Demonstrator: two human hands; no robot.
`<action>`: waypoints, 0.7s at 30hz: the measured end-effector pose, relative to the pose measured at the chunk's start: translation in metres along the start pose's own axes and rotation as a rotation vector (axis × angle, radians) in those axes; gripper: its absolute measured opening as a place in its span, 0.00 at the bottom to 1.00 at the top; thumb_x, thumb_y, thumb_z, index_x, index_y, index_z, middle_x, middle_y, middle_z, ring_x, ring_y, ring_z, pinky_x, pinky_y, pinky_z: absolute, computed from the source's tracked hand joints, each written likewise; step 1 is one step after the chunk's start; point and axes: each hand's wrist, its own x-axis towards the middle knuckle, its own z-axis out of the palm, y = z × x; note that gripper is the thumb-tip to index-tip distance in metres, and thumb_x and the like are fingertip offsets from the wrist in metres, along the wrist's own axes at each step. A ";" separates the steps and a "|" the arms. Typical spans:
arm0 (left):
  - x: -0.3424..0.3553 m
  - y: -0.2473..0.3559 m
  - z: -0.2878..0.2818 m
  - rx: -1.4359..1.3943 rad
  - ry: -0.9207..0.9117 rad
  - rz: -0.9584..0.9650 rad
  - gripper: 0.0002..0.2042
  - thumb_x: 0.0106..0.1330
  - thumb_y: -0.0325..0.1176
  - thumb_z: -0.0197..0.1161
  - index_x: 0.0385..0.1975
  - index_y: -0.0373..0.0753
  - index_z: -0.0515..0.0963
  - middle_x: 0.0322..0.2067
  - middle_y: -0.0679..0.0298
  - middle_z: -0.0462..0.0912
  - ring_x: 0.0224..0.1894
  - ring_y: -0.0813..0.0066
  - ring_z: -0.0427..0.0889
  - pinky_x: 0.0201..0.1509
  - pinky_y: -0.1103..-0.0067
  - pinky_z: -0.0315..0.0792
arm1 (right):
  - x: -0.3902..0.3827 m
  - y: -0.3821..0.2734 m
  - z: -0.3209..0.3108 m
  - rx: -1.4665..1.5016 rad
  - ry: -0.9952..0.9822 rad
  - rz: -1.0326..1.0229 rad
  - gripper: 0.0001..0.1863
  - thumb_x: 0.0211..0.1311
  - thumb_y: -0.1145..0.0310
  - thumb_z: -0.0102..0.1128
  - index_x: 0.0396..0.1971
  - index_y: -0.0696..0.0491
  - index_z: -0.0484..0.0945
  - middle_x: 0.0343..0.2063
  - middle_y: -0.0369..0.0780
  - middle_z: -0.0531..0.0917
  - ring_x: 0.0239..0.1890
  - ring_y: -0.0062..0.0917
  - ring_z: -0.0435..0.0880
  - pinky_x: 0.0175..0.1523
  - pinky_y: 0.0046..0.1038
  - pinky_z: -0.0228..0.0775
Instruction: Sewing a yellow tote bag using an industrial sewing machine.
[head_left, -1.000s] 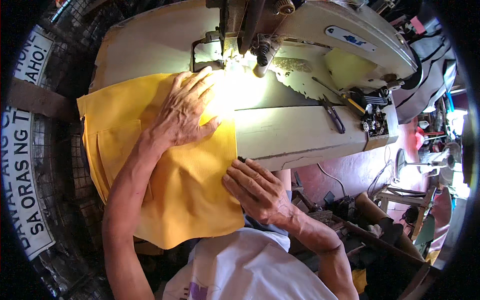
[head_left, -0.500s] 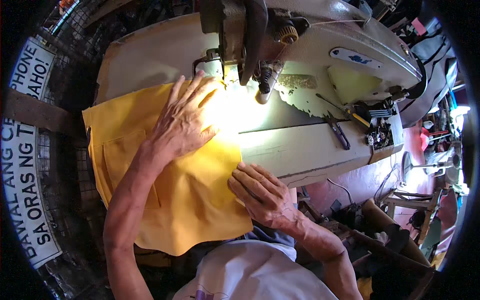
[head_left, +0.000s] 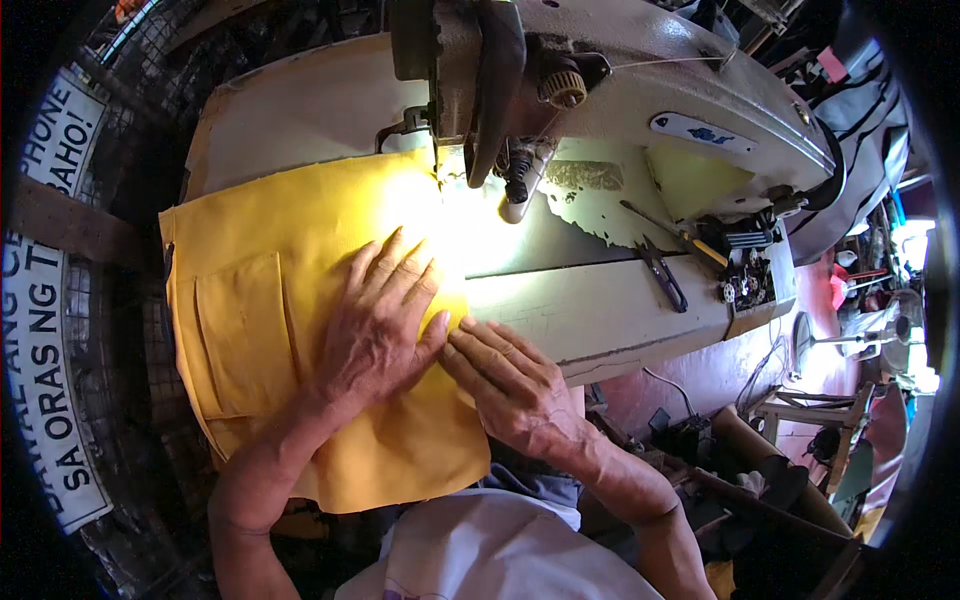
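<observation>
"So, where's the yellow fabric (head_left: 240, 320)?"
"On the pale surface (head_left: 560, 310), pink floor (head_left: 685, 378) beyond. Left hand (head_left: 385, 325) lies open on it; right hand (head_left: 515, 385) touches its edge, pinching or not, can't tell."
"Corner tray (head_left: 785, 285)?"
"Small metal parts (head_left: 742, 287)."

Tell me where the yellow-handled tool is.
In the head view, the yellow-handled tool lies right of centre on the sewing table, just above the dark snips in the picture.
</observation>
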 end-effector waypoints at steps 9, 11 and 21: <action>0.027 -0.027 0.003 -0.013 0.027 0.039 0.22 0.59 0.34 0.59 0.52 0.28 0.74 0.57 0.49 0.74 0.65 0.50 0.67 0.70 0.59 0.58 | 0.030 0.021 -0.001 0.050 0.046 0.026 0.25 0.54 0.72 0.61 0.54 0.64 0.75 0.53 0.50 0.77 0.60 0.41 0.76 0.67 0.42 0.66; 0.035 -0.033 0.004 -0.019 0.009 0.037 0.23 0.59 0.34 0.59 0.53 0.28 0.74 0.57 0.49 0.74 0.65 0.50 0.67 0.70 0.59 0.58 | 0.035 0.025 -0.002 0.045 0.032 0.102 0.23 0.52 0.79 0.62 0.52 0.59 0.79 0.52 0.47 0.80 0.57 0.40 0.79 0.63 0.41 0.70; 0.060 -0.071 0.016 -0.063 -0.011 0.049 0.20 0.62 0.36 0.61 0.53 0.33 0.74 0.59 0.48 0.74 0.64 0.47 0.69 0.70 0.58 0.58 | 0.061 0.042 0.006 0.092 0.048 0.202 0.23 0.56 0.74 0.57 0.55 0.59 0.74 0.51 0.45 0.80 0.52 0.40 0.79 0.56 0.39 0.71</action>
